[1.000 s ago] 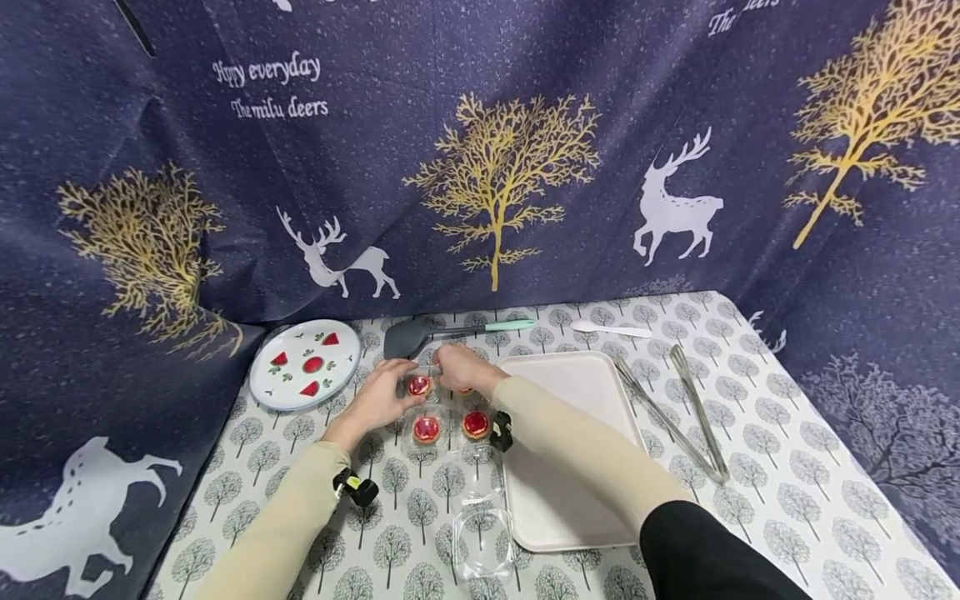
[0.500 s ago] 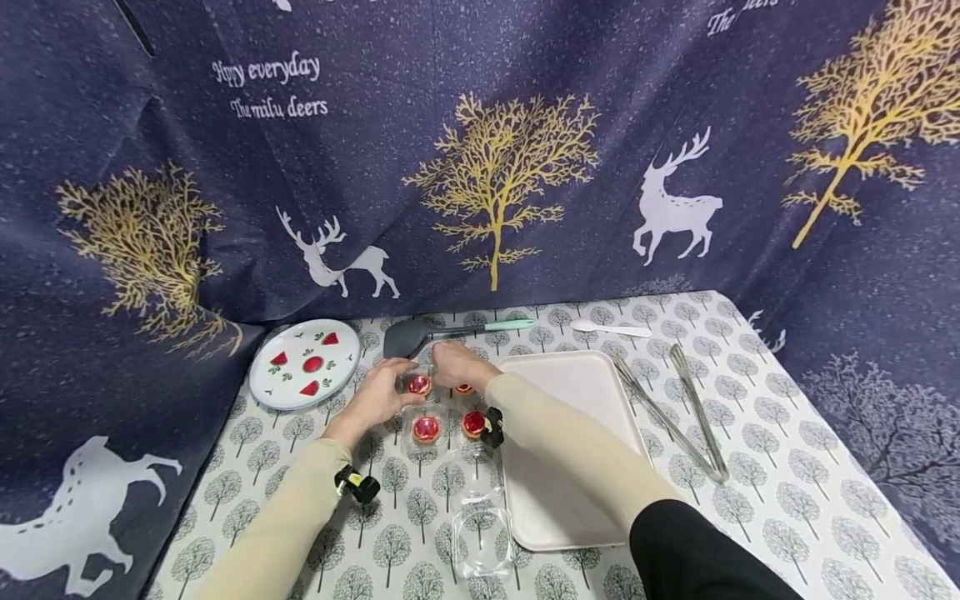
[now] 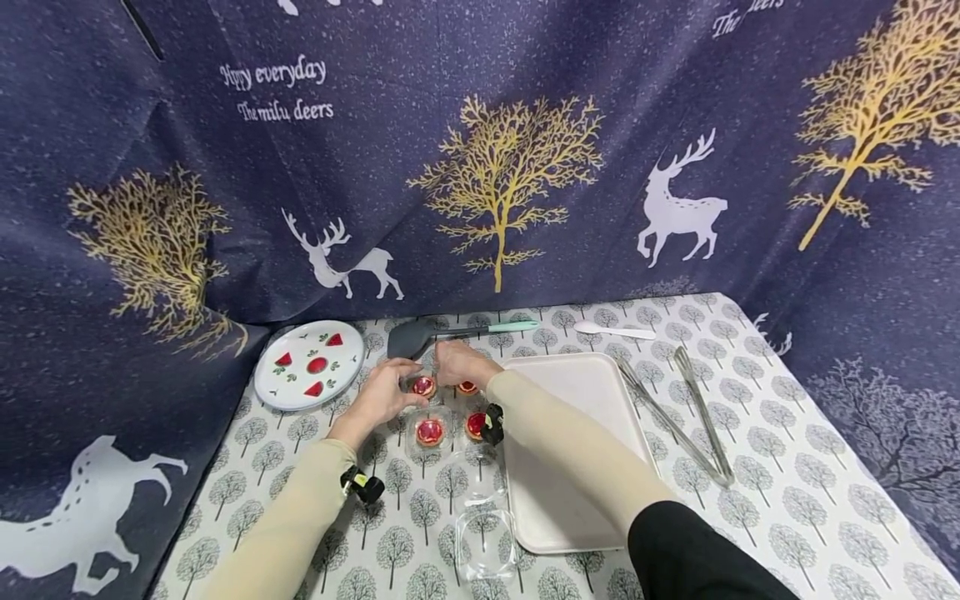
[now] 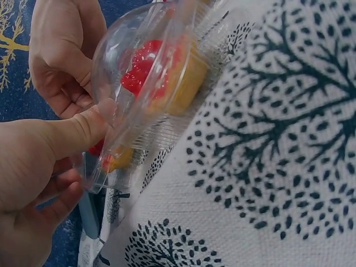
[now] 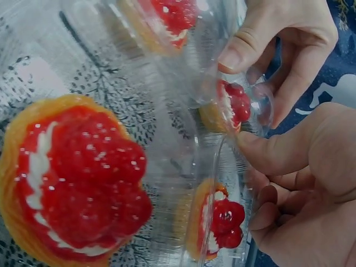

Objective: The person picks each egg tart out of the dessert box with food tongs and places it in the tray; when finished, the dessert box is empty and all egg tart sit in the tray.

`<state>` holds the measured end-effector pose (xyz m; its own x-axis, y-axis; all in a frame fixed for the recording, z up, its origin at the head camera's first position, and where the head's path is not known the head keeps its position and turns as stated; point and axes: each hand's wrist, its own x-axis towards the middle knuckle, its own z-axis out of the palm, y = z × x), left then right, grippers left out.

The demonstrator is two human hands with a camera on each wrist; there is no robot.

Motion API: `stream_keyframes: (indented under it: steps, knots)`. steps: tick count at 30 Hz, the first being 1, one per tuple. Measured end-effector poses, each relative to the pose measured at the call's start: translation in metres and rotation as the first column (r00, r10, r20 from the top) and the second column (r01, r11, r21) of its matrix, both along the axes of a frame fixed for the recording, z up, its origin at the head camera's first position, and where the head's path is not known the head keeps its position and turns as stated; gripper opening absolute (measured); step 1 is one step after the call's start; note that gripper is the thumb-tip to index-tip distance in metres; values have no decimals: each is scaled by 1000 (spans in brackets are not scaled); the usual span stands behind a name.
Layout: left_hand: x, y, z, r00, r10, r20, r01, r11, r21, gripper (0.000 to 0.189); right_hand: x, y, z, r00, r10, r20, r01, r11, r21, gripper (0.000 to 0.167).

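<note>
Several red-topped tarts (image 3: 430, 432) sit in a clear plastic clamshell box (image 5: 167, 100), two rows deep. My left hand (image 3: 381, 396) grips the box's far left corner, its thumb (image 4: 92, 125) against the clear dome over one tart and its fingers at the back edge. My right hand (image 3: 461, 364) pinches the far edge between thumb (image 5: 278, 150) and curled fingers, beside the left hand. My right wrist partly covers the right-hand tarts in the head view. A clear empty plastic lid or tray section (image 3: 486, 546) lies open toward me.
A beige tray (image 3: 573, 500) lies just right of the box, under my right forearm. A round plate with watermelon prints (image 3: 307, 367) stands at left. Behind the box lies a grey spatula (image 3: 411, 337). A white spoon (image 3: 615, 331) and metal tongs (image 3: 708, 425) lie farther right.
Both hands stay at the box's far edge. My right hand and wrist have shifted slightly left and away from me; the left hand is almost still.
</note>
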<state>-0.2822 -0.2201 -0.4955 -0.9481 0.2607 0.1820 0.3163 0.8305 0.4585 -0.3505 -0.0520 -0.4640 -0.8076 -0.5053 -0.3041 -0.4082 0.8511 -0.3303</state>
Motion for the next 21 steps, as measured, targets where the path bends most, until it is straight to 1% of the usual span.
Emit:
stream_keyframes:
  steps: [3,6,8,11,13,15,16,19,21]
  knots:
    - [1,1,0,1000,-14,-26,13,1000,-27,66,-2,0,2,1000,20,10,-20,999,30,20]
    - [2,2,0,999,-7,-37,6,999,-42,66,-2,-1,3,999,44,18,-45,999,32,35]
    - [3,2,-1,999,3,-33,-5,999,-46,65,-2,-1,2,999,54,2,-54,998,26,40]
    - [5,3,-3,1000,23,-11,-23,999,-39,64,1,-3,1,999,49,-8,-49,999,22,37]
    - [6,3,-4,1000,29,0,-29,999,-31,63,3,-5,1,999,43,-28,-42,998,37,26]
    - [6,3,-5,1000,30,4,-30,999,-23,63,5,-8,2,999,23,-28,-21,999,48,13]
    - [6,3,-5,1000,27,0,-27,999,-21,64,5,-9,4,1000,6,-17,-5,999,48,12]
    - [7,3,-5,1000,19,-5,-19,1000,2,66,6,-13,7,999,-14,-30,16,997,79,26]
    - [7,1,-4,1000,10,-10,-10,1000,17,67,5,-15,8,999,-36,0,36,996,79,32]
